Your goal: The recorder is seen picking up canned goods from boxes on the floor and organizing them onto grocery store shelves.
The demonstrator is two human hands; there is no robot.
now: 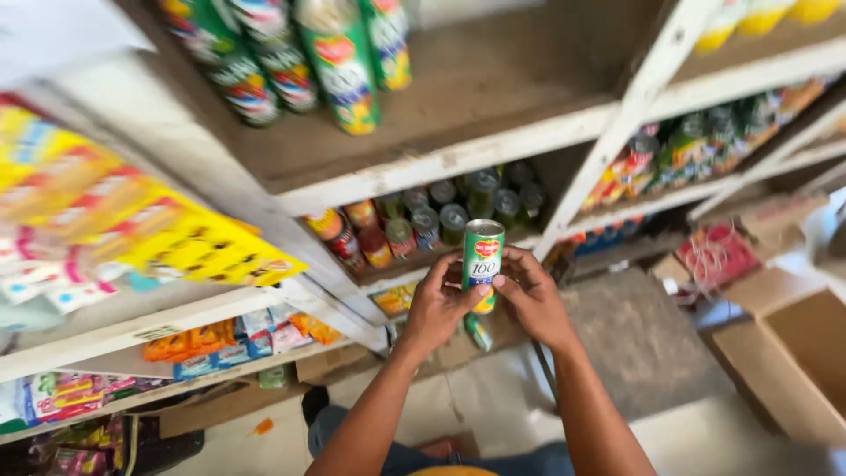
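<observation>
Forearms rise from below. A green can [482, 264] is held upright, long axis vertical, between both hands: left hand [438, 304] and right hand [531, 298] closed on its sides, equally near. Just beyond the can, a shelf [458, 159] of cans [432, 225].

Head view, looking down at store shelving. Both hands grip one upright green can [482, 264] between them: left hand [438, 308] on its left side, right hand [531, 295] on its right. Behind it, a wooden shelf [458, 159] carries more green cans [339, 62] above, and a lower tier holds mixed cans [423, 225]. Yellow packets [189, 242] hang at left; a cardboard box [793, 361] sits at right.
</observation>
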